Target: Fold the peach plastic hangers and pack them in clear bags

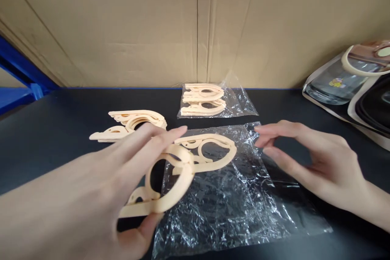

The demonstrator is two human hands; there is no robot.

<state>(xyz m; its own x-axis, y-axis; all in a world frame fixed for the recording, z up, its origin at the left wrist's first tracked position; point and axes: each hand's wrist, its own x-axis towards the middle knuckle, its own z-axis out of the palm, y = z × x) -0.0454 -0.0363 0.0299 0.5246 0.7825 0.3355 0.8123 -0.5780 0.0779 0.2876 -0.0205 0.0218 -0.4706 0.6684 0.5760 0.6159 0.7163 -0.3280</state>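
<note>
My left hand (122, 174) is closed around a beige folding clothes hanger (178, 187), folded up, with the thumb below and the fingers over the top. Behind it, another folded beige hanger (233, 150) lies at the far end of a crinkled clear plastic bag (225, 211); I cannot tell whether it is inside or on top. My right hand (323, 162) hovers at the bag's far right corner, its thumb and fingers curved and apart, with nothing visible between them.
A stack of folded hangers (158, 118) lies on the black table (61, 122) at the left. Farther back sits a clear bag (240, 103) holding several hangers. A clear bottle with a strap (335, 79) stands at the right. Cardboard (137, 28) backs the table; a blue frame (21, 69) is at left.
</note>
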